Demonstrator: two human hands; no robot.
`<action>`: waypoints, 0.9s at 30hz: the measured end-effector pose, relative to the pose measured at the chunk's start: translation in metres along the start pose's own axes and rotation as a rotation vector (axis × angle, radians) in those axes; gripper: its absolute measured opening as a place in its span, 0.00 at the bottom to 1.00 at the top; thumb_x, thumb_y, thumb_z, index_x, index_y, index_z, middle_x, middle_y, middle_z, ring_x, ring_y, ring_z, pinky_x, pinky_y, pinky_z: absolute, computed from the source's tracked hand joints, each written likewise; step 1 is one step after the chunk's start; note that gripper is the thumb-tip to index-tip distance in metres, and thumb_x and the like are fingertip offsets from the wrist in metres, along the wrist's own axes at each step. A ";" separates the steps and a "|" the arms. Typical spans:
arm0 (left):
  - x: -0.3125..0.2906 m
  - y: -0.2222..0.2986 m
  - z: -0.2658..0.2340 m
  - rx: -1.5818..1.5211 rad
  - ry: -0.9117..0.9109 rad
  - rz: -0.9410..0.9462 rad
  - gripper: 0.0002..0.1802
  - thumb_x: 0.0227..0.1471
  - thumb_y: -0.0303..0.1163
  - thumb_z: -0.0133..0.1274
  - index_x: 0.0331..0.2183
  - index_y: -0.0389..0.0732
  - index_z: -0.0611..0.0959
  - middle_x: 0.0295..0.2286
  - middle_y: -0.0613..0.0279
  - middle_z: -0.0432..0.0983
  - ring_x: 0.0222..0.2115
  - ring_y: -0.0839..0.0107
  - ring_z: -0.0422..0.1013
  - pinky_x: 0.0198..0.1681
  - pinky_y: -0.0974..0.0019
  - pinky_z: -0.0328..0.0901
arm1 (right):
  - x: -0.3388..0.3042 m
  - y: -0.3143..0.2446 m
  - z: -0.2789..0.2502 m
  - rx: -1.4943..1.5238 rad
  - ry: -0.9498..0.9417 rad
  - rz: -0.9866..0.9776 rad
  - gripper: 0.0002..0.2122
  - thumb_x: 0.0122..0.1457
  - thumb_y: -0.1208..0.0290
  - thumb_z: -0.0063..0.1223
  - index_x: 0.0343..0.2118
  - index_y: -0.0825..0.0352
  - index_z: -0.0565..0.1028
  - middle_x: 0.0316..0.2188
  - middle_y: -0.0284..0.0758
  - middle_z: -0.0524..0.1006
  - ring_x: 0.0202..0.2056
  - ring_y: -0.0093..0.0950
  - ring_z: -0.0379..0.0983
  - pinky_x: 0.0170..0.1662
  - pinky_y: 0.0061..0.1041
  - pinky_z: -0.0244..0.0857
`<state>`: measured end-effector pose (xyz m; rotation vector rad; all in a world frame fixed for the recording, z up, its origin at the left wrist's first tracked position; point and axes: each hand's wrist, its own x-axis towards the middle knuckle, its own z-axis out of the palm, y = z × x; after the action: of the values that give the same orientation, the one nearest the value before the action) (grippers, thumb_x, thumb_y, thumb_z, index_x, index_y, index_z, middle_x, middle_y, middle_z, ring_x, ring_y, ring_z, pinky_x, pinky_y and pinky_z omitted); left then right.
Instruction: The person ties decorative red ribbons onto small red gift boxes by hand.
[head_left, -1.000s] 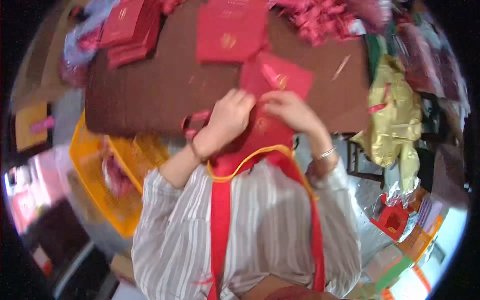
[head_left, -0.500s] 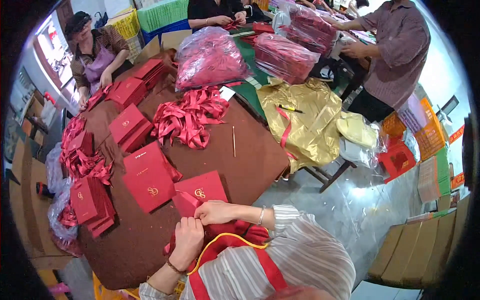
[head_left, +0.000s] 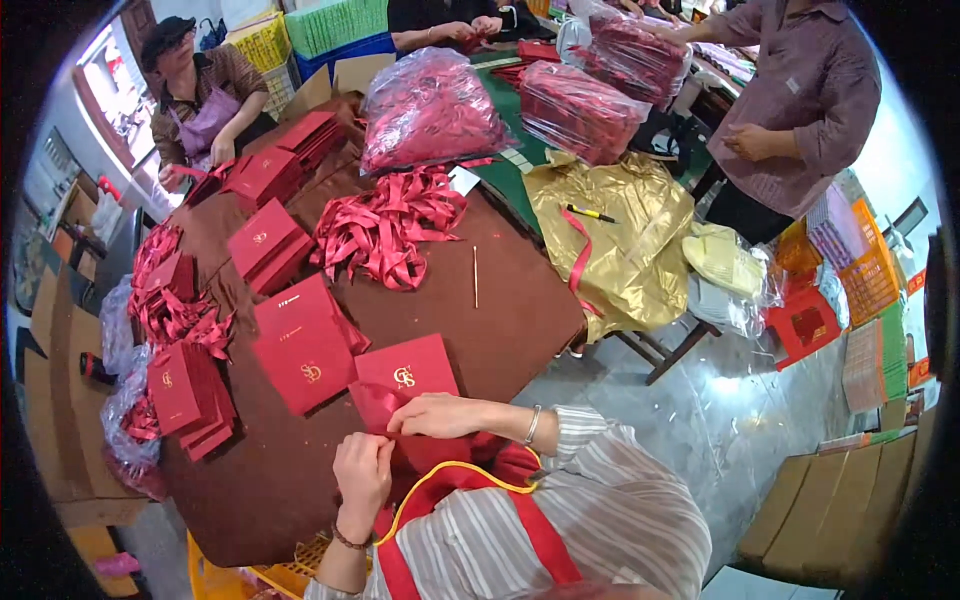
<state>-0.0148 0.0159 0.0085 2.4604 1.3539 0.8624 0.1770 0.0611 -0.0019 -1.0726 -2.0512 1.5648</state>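
My left hand (head_left: 362, 478) is closed in a pinch at the table's near edge, on the end of a red ribbon (head_left: 377, 402). Beside it on the right, my right hand (head_left: 440, 414) is closed on the same ribbon, its fingertips partly hidden. Just beyond my hands lies a red folder-like bag (head_left: 410, 362) with a gold emblem. Part of another red piece below my hands is hidden by them and my apron. A stack of similar red bags (head_left: 308, 350) lies to the left.
A heap of red ribbons (head_left: 395, 225) and a thin stick (head_left: 476, 277) lie on the brown cloth (head_left: 500, 345). More red stacks (head_left: 190, 395) stand at left. Beyond are a plastic bag of ribbons (head_left: 430, 110) and gold sheeting (head_left: 610, 250). Co-workers stand at far left and right.
My hands have drawn slightly apart, the left one lower and to the left, stretching the ribbon between them. The co-worker at right has drawn one hand back from the wrapped bundles.
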 end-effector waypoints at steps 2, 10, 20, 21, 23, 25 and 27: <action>-0.003 -0.002 -0.002 -0.085 0.010 -0.007 0.06 0.41 0.25 0.55 0.22 0.39 0.73 0.20 0.57 0.67 0.24 0.59 0.65 0.28 0.61 0.59 | 0.005 -0.003 -0.008 0.151 -0.138 0.088 0.16 0.49 0.68 0.42 0.41 0.66 0.72 0.30 0.37 0.75 0.29 0.28 0.71 0.34 0.27 0.64; -0.008 -0.018 0.003 -0.253 0.003 -0.131 0.06 0.40 0.22 0.56 0.22 0.36 0.73 0.20 0.54 0.68 0.23 0.57 0.67 0.27 0.61 0.62 | 0.030 -0.006 -0.013 -0.015 -0.278 -0.081 0.12 0.47 0.75 0.45 0.36 0.67 0.73 0.25 0.36 0.75 0.27 0.28 0.72 0.30 0.28 0.64; 0.007 -0.048 -0.006 -0.546 -0.054 -0.329 0.06 0.45 0.22 0.51 0.30 0.33 0.76 0.31 0.54 0.70 0.33 0.62 0.68 0.38 0.66 0.63 | 0.045 -0.002 0.002 -0.133 -0.175 -0.305 0.06 0.47 0.73 0.47 0.28 0.67 0.72 0.22 0.41 0.74 0.26 0.40 0.71 0.29 0.37 0.61; 0.003 -0.056 -0.005 -0.581 -0.127 -0.310 0.06 0.44 0.22 0.51 0.30 0.33 0.77 0.32 0.54 0.70 0.34 0.62 0.68 0.38 0.66 0.63 | 0.044 -0.004 0.001 -0.134 -0.177 -0.303 0.06 0.47 0.73 0.47 0.28 0.67 0.72 0.22 0.41 0.74 0.26 0.40 0.71 0.29 0.37 0.61; 0.001 -0.060 -0.006 -0.619 -0.203 -0.289 0.06 0.44 0.22 0.51 0.30 0.33 0.77 0.32 0.54 0.70 0.34 0.62 0.69 0.38 0.66 0.63 | 0.039 -0.011 -0.002 -0.282 -0.207 -0.266 0.06 0.49 0.75 0.48 0.31 0.66 0.72 0.25 0.40 0.75 0.29 0.38 0.72 0.30 0.34 0.64; 0.008 -0.058 -0.010 -0.636 -0.193 -0.232 0.06 0.43 0.21 0.52 0.29 0.33 0.78 0.32 0.55 0.70 0.34 0.64 0.69 0.37 0.67 0.63 | 0.036 -0.011 -0.003 -0.311 -0.165 -0.250 0.06 0.48 0.75 0.48 0.30 0.66 0.72 0.24 0.40 0.75 0.28 0.38 0.73 0.30 0.35 0.64; 0.011 -0.053 -0.012 -0.660 -0.159 -0.235 0.07 0.41 0.21 0.54 0.29 0.34 0.78 0.31 0.56 0.70 0.33 0.67 0.68 0.35 0.69 0.63 | 0.033 -0.011 -0.005 -0.295 -0.065 -0.325 0.06 0.48 0.74 0.48 0.30 0.66 0.72 0.24 0.40 0.75 0.27 0.38 0.73 0.29 0.36 0.64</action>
<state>-0.0550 0.0531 -0.0005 1.7865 1.0525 0.8589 0.1550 0.0877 0.0048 -0.7350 -2.4103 1.1787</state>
